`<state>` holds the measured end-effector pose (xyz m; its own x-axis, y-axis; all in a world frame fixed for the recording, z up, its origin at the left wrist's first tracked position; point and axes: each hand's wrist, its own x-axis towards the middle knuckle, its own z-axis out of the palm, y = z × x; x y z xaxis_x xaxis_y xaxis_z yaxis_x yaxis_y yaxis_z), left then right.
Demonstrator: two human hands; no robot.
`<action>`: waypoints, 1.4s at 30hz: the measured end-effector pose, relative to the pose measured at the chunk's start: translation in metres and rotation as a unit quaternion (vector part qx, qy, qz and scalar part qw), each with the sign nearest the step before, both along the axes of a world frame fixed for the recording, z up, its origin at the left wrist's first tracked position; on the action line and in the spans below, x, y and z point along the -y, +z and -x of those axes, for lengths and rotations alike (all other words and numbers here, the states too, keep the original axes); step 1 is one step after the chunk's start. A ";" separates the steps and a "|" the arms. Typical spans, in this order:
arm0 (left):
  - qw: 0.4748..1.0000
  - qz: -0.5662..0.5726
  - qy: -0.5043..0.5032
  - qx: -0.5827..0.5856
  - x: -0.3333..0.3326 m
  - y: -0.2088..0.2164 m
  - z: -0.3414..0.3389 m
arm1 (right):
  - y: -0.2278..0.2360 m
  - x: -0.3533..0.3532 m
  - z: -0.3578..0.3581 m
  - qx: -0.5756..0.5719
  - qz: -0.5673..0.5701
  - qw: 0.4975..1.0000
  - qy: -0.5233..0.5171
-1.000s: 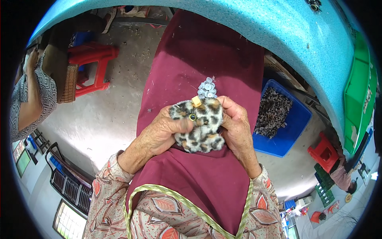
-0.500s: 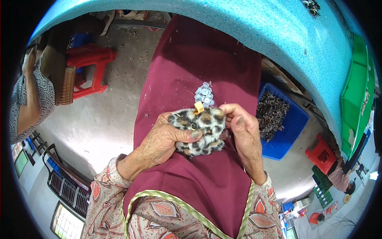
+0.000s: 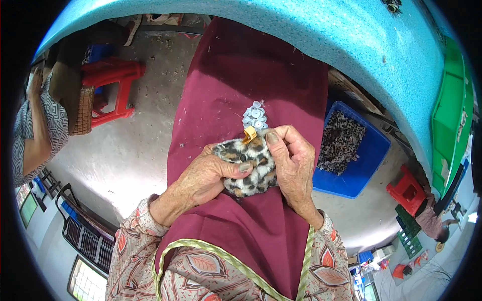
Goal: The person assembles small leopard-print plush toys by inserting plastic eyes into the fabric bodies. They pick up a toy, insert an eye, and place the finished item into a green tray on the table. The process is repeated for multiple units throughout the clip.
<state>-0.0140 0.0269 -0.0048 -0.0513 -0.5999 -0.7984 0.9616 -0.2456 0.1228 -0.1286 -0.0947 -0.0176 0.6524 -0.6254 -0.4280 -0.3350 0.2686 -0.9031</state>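
Observation:
A small leopard-spotted plush piece of white, brown and black fur lies over my lap, with a yellow tag sticking up from its far edge. My left hand grips its left side, the thumb pressed flat on the fur. Just above that thumb sits a dark round eye. At the far right edge my right hand pinches the fur between thumb and forefinger. Beyond the tag, several pale translucent plastic washers are heaped on the maroon apron.
A blue speckled table curves across the far side, with a green tray at its right. A blue bin of spotted fur pieces stands right of my lap. Red stools and a seated person are at the left.
My right hand has moved left and slightly away from me over the plush piece's right edge, its thumb now on top. The plush has turned a little. My left hand keeps its hold.

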 end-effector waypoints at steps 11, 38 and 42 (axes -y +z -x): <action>0.995 0.010 0.003 0.103 0.002 0.002 0.001 | -0.009 0.002 0.009 0.122 -0.241 0.962 -0.045; 0.999 0.034 0.000 -0.009 -0.011 -0.005 0.006 | -0.012 -0.003 0.001 0.050 -0.225 0.972 -0.039; 0.999 0.017 0.002 0.037 -0.007 0.001 0.009 | -0.011 -0.004 0.001 0.055 -0.257 0.964 -0.041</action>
